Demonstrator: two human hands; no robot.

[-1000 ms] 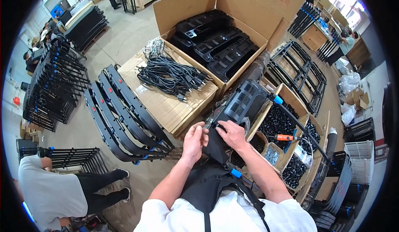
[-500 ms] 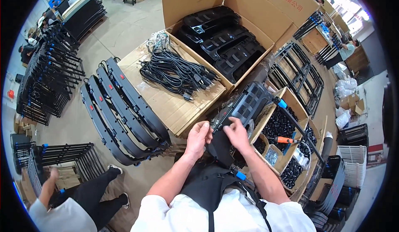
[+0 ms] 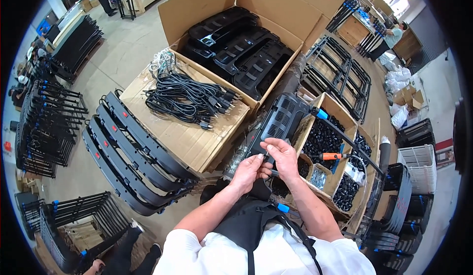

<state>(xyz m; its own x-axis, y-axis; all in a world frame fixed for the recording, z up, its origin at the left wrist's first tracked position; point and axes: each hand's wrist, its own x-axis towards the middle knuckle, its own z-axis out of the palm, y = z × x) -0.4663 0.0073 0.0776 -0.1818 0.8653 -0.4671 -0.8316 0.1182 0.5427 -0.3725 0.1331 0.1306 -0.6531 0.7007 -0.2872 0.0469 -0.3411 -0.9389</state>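
Observation:
A black plastic cover with vent slots (image 3: 282,118) lies lengthwise in front of me, its near end partly hidden by my hands. My left hand (image 3: 250,172) is closed, thumb against bent fingers, over that near end. Close beside it, my right hand (image 3: 282,159) pinches with thumb and forefinger. Something small and dark shows between the two hands, too small to name. Right of the cover, a divided wooden tray (image 3: 322,162) holds black small parts (image 3: 322,139) and silvery screws (image 3: 318,177). An orange power screwdriver (image 3: 331,156) lies across it.
Black power cords (image 3: 189,97) lie on a cardboard box (image 3: 217,139). Behind it, an open carton (image 3: 197,9) holds black plastic covers (image 3: 258,60). Curved black panels (image 3: 143,147) stand at left. A black metal frame (image 3: 362,149) crosses the tray. Another person's legs (image 3: 133,250) show lower left.
My hands have come together, the right moving down and left toward the left one. The view has shifted, and the person at lower left has moved mostly out of it.

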